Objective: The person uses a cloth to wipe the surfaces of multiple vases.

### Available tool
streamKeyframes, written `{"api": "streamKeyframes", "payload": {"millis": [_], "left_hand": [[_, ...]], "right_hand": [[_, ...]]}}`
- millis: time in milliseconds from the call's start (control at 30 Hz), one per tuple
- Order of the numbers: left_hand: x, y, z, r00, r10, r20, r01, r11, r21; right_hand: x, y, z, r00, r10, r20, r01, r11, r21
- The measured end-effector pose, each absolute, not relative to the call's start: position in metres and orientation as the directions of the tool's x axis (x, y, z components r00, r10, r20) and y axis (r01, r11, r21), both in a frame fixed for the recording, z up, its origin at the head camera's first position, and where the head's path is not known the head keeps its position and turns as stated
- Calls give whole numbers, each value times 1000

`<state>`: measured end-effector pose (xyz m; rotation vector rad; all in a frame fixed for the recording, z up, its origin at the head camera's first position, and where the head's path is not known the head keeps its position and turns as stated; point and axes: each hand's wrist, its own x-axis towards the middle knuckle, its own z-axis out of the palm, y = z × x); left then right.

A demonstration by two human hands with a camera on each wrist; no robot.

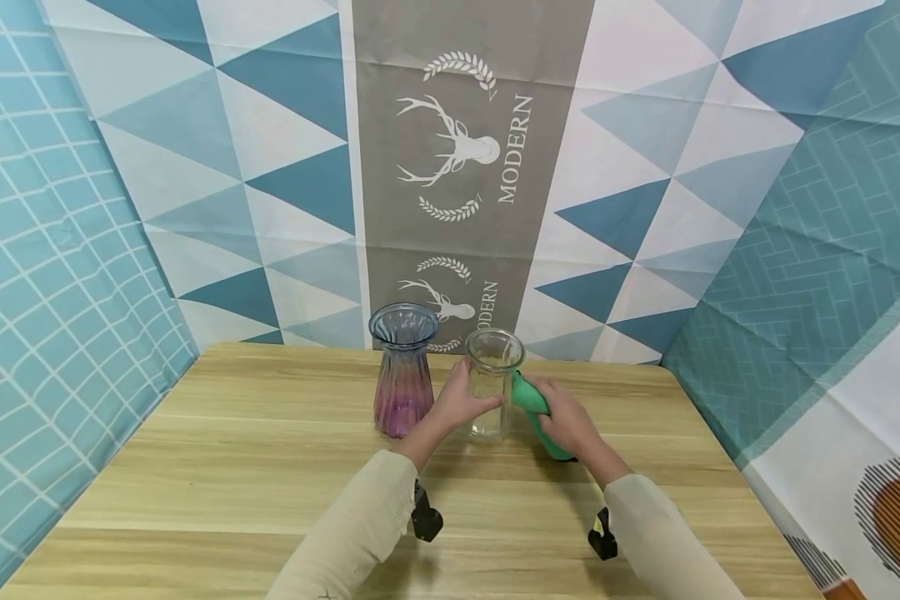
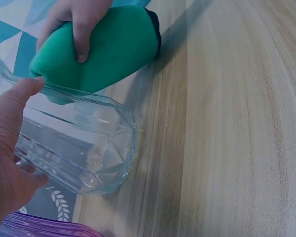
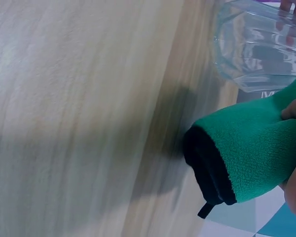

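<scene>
A clear glass vase (image 1: 487,408) with a flared rim stands upright toward the back of the table. Thumb and fingers of my left hand (image 1: 461,398) grip it around the upper body. Bunched in my right hand (image 1: 566,414) is a green cloth (image 1: 546,423), which meets the vase's right side just below the rim. The left wrist view shows the cloth (image 2: 113,49) overlapping the glass near my thumb. A dark edge band and a small loop on the cloth (image 3: 256,143) hang lowest in the right wrist view.
Left of the clear vase stands a ribbed glass vase (image 1: 403,375), blue above and pink-purple below, close to my left hand. The wooden table (image 1: 217,467) ends at a patterned fabric backdrop (image 1: 285,167) behind the vases. Each wrist carries a small black camera.
</scene>
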<state>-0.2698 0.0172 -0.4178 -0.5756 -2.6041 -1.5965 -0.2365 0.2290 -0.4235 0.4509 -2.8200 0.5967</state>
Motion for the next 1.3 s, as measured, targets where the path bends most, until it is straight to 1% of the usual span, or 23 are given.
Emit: {"api": "streamKeyframes", "payload": {"millis": [133, 433, 600, 900, 1100, 1300], "left_hand": [[-268, 18, -418, -933, 287, 217, 322, 397, 860], [-269, 18, -418, -934, 290, 211, 318, 399, 860], [-269, 19, -420, -934, 291, 209, 316, 394, 863], [-265, 24, -417, -941, 260, 218, 307, 381, 872], [-265, 26, -416, -945, 242, 219, 301, 384, 873], [-263, 27, -416, -963, 198, 186, 253, 404, 879]], "right_hand": [[-235, 230, -427, -936, -270, 227, -334, 885, -325], [-233, 233, -437, -944, -311, 107, -328, 922, -208], [-233, 235, -438, -953, -293, 73, -302, 924, -236], [-232, 239, -427, -959, -247, 137, -281, 882, -378], [-234, 240, -421, -953, -228, 197, -291, 868, -402], [-236, 239, -417, -946, -207, 249, -298, 857, -420]]}}
